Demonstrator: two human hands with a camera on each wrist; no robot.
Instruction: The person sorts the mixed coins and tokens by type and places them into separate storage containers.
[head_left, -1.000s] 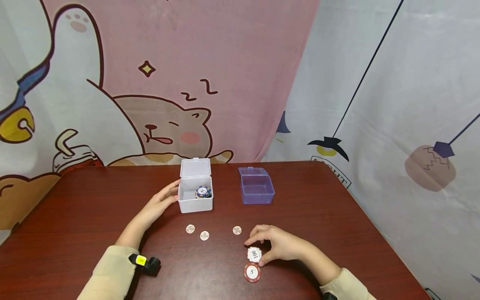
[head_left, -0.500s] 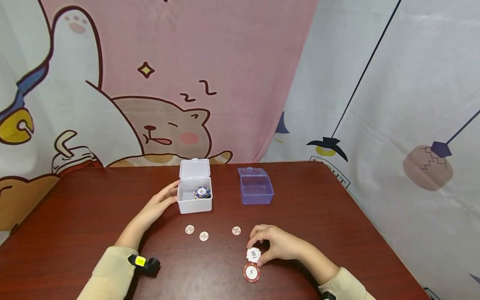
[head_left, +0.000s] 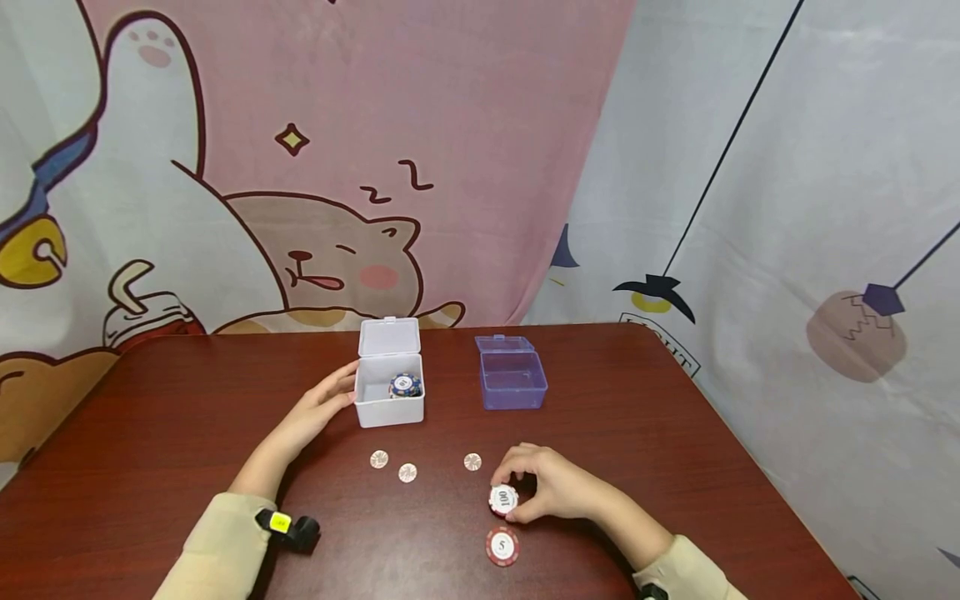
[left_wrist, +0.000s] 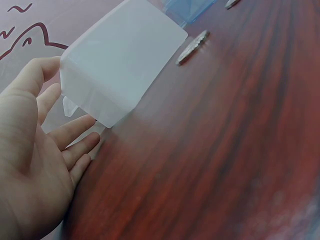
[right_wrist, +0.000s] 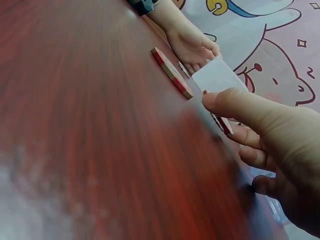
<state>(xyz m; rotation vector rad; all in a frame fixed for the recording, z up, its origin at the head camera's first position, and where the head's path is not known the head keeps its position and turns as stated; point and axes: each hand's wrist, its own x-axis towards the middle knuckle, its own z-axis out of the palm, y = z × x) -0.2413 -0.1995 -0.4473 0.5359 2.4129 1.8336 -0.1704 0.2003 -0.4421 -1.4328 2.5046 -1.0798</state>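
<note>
My right hand [head_left: 551,486] pinches a white poker chip [head_left: 503,499] marked 100 between thumb and fingers, just above the table; red shows along its lower edge. In the right wrist view the thumb and fingertips partly hide the chip [right_wrist: 223,125]. Nearer me lies a red poker chip [head_left: 502,546] marked 5, flat on the table. My left hand [head_left: 311,418] rests its extended fingers against the left side of an open white box [head_left: 390,412]. Blue poker chips [head_left: 405,385] sit inside at its right; how many is unclear. The left wrist view shows the box's outer wall [left_wrist: 125,55].
An open translucent purple box [head_left: 513,398] stands right of the white one, its lid tipped back. Between boxes and hands lie three small patterned discs, like coins: one [head_left: 378,459] at left, another [head_left: 407,472] beside it, a third [head_left: 472,462] farther right. A printed curtain hangs behind the table.
The right thumb and fingers have closed on the white chip and raised it slightly, away from the red chip it lay against. The left hand stays at the white box.
</note>
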